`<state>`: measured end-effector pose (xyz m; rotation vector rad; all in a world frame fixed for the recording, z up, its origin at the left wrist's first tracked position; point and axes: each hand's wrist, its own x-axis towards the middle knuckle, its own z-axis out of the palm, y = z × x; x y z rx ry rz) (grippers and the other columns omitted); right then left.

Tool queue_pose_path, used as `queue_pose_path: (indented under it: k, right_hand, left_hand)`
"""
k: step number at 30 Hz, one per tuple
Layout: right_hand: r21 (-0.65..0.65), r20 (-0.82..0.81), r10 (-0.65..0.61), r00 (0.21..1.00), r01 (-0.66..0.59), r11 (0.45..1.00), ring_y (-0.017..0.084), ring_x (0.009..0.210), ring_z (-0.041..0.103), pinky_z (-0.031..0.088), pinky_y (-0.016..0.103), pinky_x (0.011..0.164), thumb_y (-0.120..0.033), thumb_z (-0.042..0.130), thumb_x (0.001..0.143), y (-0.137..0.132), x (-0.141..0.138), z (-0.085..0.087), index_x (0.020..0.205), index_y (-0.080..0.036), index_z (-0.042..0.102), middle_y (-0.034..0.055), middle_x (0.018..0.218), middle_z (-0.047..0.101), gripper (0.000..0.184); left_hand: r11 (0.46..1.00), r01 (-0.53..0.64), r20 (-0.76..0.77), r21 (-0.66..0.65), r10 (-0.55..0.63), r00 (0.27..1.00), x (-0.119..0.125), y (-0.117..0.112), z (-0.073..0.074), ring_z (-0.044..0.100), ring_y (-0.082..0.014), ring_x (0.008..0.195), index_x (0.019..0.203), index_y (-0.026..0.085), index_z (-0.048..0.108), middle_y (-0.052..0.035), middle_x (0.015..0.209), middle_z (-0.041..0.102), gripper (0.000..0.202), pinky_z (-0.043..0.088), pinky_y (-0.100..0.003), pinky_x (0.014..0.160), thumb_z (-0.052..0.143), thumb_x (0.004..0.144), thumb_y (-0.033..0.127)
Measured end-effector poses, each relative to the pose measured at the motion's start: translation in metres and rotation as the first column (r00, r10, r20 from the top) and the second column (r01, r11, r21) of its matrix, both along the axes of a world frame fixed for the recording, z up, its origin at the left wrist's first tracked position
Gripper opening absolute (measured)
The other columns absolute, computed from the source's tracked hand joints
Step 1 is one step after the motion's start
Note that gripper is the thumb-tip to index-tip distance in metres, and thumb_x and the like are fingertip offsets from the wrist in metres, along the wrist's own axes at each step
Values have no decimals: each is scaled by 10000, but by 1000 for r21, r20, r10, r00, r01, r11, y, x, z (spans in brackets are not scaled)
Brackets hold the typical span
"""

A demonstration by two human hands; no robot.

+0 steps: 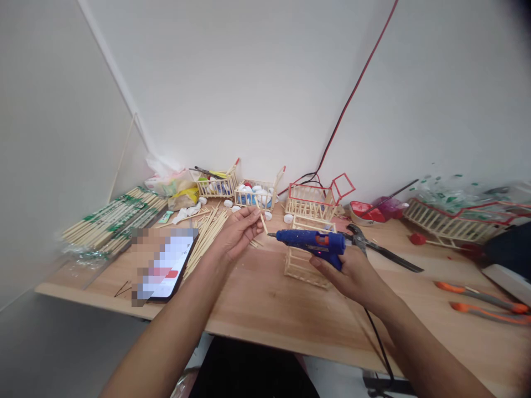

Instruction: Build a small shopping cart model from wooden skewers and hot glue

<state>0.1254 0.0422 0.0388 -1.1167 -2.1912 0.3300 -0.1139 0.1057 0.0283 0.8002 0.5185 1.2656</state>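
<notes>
Between the thumb and fingers of my left hand (pixel 240 232) is a short wooden stick (pixel 262 216), held tilted. My right hand (pixel 350 276) is wrapped round the grip of a blue hot glue gun (pixel 311 241), whose nozzle points left at the stick's lower end. Whether nozzle and stick touch, I cannot tell. A small red light glows on the gun. Behind and below the gun stands a stick frame (pixel 305 271), partly hidden by it. Loose wooden sticks (pixel 207 237) lie in a pile beside my left hand.
Small stick carts (pixel 255 194) with white wheels line the wall, one red-trimmed (pixel 311 202). A phone (pixel 168 265) and bagged sticks (pixel 112 218) lie left. At right are pliers (pixel 381 249), orange-handled tools (pixel 481 298), a red paint cup (pixel 367 213) and another cart (pixel 452 221).
</notes>
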Motion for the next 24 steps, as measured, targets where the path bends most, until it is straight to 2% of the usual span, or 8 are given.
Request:
queue_pose_path:
  k: [10, 17, 21, 24]
  right_hand:
    - [12, 0, -13, 1000, 13, 1000, 209, 655, 619, 492, 317, 597, -425, 506, 910, -2, -1, 3, 854, -174, 660, 62, 753, 681, 300]
    - [20, 3, -7, 1000, 7, 1000, 217, 698, 647, 510, 316, 619, -405, 513, 914, -1, -1, 2, 949, -174, 684, 72, 807, 707, 289]
    - [50, -7, 6, 1000, -6, 999, 234, 803, 672, 532, 335, 716, -392, 514, 919, -1, -1, 1, 1049, -178, 685, 83, 906, 724, 303]
    - [42, -4, 7, 1000, -6, 999, 241, 825, 681, 536, 336, 725, -391, 515, 920, -1, -1, 1, 1087, -183, 688, 87, 937, 729, 318]
  left_hand:
    - [1000, 3, -13, 6, -3, 1000, 0, 0, -1, 540, -37, 547, 772, 88, 648, -8, 700, 644, 279, 473, -138, 549, 854, 636, 217]
    - [1000, -2, -16, 4, 2, 1000, 0, -1, 1, 534, -39, 545, 768, 92, 644, -7, 695, 640, 265, 462, -145, 548, 846, 645, 211]
    - [1000, -3, -20, 5, 3, 1000, 0, 0, 0, 538, -39, 546, 771, 94, 640, -5, 695, 641, 259, 463, -143, 553, 841, 651, 205]
    - [1000, -2, -14, 6, 2, 1000, 0, 0, 0, 542, -37, 548, 780, 91, 641, -6, 706, 646, 272, 467, -141, 553, 845, 646, 211]
